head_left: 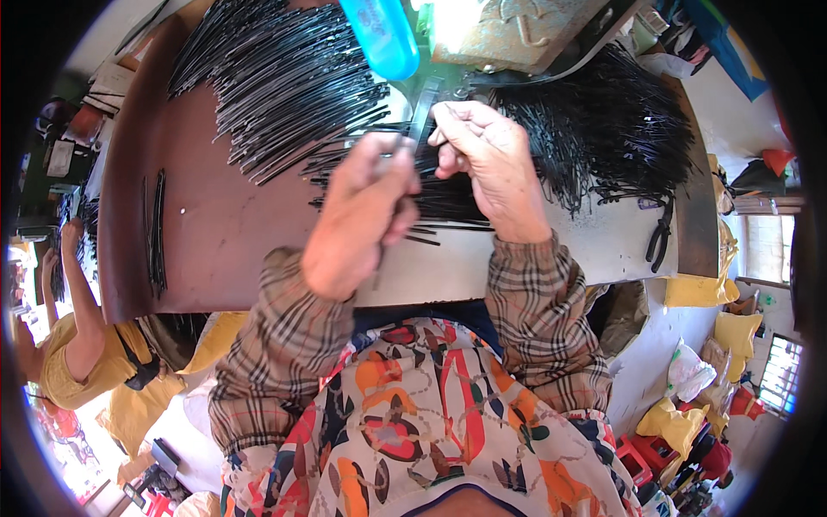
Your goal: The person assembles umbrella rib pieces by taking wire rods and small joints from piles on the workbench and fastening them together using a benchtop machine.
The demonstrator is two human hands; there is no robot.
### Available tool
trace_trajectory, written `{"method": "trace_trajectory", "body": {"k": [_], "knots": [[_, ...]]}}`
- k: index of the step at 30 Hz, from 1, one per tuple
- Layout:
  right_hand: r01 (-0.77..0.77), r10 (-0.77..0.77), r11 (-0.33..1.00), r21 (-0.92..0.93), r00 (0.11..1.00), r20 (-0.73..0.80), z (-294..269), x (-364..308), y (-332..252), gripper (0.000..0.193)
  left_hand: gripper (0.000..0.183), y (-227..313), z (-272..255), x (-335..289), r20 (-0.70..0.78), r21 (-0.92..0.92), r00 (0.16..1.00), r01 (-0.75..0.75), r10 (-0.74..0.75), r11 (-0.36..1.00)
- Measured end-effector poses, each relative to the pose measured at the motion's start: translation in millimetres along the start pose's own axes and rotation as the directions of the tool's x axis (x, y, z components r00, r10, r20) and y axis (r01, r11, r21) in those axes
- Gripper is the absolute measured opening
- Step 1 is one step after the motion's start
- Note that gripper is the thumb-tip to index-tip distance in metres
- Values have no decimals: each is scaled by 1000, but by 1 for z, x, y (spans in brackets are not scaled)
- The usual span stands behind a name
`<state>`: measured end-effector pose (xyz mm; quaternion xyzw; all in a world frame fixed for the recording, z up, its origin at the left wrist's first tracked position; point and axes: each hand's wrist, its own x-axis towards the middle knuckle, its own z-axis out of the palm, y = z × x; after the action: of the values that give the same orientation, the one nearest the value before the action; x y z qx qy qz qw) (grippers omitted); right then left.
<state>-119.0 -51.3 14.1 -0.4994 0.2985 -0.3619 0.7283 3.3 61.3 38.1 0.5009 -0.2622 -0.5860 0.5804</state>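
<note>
My left hand [362, 215] is closed in a loose fist over the front of the table, its fingers slightly blurred. Close beside it, my right hand [493, 164] pinches thumb and forefinger together. Whatever either hand holds is too thin or hidden to make out. Between the fingertips stands a narrow grey metal strip [422, 112]; whether a hand touches it I cannot tell. Beneath the hands lie thin black rods [448, 196], resembling umbrella ribs. A broad sheaf of similar rods [284, 86] spreads at the left, and a dense bundle of thin black ribs [603, 129] is heaped at the right.
A blue rounded plastic object [381, 39] and a worn metal box [508, 39] stand at the back. Dark-handled pliers [660, 237] lie at the table's right. Several rods [157, 233] sit apart on the brown sheet [207, 250]. Another person [77, 345] works at the far left.
</note>
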Motion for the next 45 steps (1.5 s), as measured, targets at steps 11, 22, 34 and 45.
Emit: {"method": "trace_trajectory", "body": {"k": [11,22,34,45], "knots": [[344,-150,528,-776,938,313,-14,-72,15,14,23,12,-174,-64,-24,973,556,204,831,-109],[318,-176,351,-881,946,272,-11,-83,25,11,25,-42,-40,-39,283,862,638,-497,716,102],[326,-371,381,-865,911,180,-62,-77,5,12,41,-44,-1,-15,437,833,794,-534,422,142],[-98,-476,307,-947,846,-242,-131,-36,-12,18,17,-37,12,-14,190,803,831,-438,522,404]]}}
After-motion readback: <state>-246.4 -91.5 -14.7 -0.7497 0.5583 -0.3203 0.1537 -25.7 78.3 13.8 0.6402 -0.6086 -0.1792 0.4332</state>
